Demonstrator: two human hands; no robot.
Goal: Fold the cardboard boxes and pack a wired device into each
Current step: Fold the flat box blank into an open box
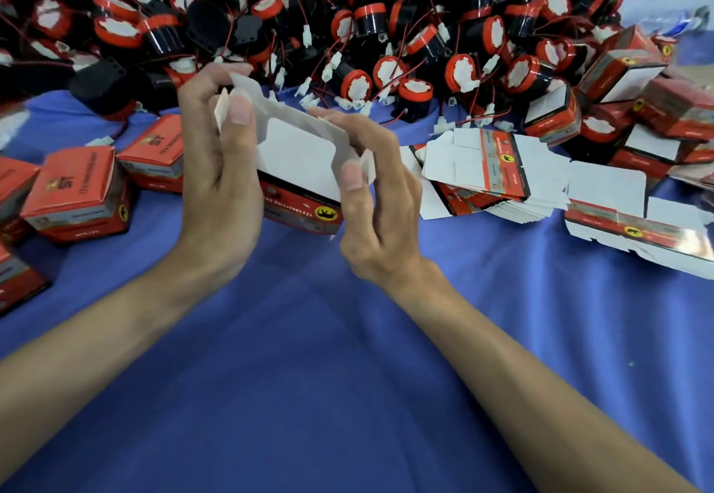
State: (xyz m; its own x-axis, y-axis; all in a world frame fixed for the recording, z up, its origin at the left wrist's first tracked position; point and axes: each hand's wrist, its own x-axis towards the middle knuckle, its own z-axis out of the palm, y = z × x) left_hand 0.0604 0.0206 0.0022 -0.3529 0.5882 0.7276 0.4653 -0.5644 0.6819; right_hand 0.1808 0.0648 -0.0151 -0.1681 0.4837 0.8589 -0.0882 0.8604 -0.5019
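Half-folded box (297, 160): plain white inside & flaps, outer side red w/ black strip, yellow disc w/ black animal emblem. Wired devices (355, 82): black bodies, red rims, white centre patches, thin red & black wires, white connectors. Folded boxes (77, 191): red tops, grey band, black edge. Flat box blanks (483, 167): white w/ red-silver strip. Worktop cloth (347, 357): plain blue

We see bright, even light, with only faint, soft shadows on the blue cloth (347, 376). Wide-angle bending curves the edges, the far corners look blurred, and the glossy flat cartons (633, 227) catch glare.
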